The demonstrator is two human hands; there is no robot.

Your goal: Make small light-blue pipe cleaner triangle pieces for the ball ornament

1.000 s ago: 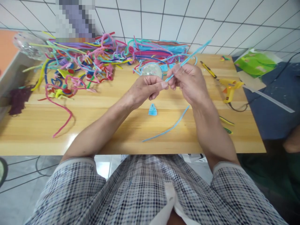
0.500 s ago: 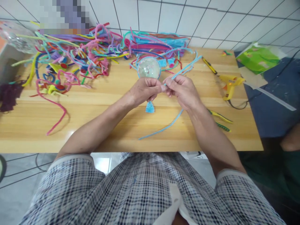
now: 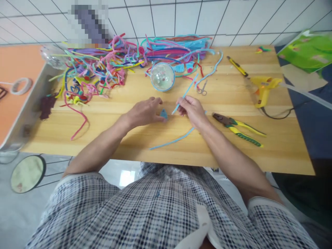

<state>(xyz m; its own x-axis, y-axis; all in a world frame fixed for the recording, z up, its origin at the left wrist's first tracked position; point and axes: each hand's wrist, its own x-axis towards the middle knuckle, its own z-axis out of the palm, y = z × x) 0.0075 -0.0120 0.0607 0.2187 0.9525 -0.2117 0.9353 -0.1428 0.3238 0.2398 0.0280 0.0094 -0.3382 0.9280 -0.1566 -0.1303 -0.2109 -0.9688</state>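
On the near side of the clear dome (image 3: 163,76), slightly to its right, a blue stem (image 3: 188,89) is held above the wooden surface (image 3: 135,145). The right hand (image 3: 190,110) grips it between thumb and fingers close to its near end. That end projects past the fingertips; the long end slants away toward the right side of the dome.

The left hand (image 3: 145,112), on the near left of the dome, is free, with thumb and fingers spread wide. Its thumb is at the edge of a blue triangle (image 3: 163,113), which lies directly on the near side of the dome; contact cannot be determined.

A second stem (image 3: 178,139) lies curved on the surface, farther out on the near side of the dome.

Scissors (image 3: 202,90) lie to the right of the dome. Pliers (image 3: 236,128) lie on the near right of the dome, handles pointing away from it. A glue gun (image 3: 263,90) lies well to its right, with a cutter (image 3: 237,66) between gun and dome.

A stem bundle (image 3: 178,46) lies on the far side of the dome. A tangled multicoloured pile (image 3: 95,69) extends to its left.
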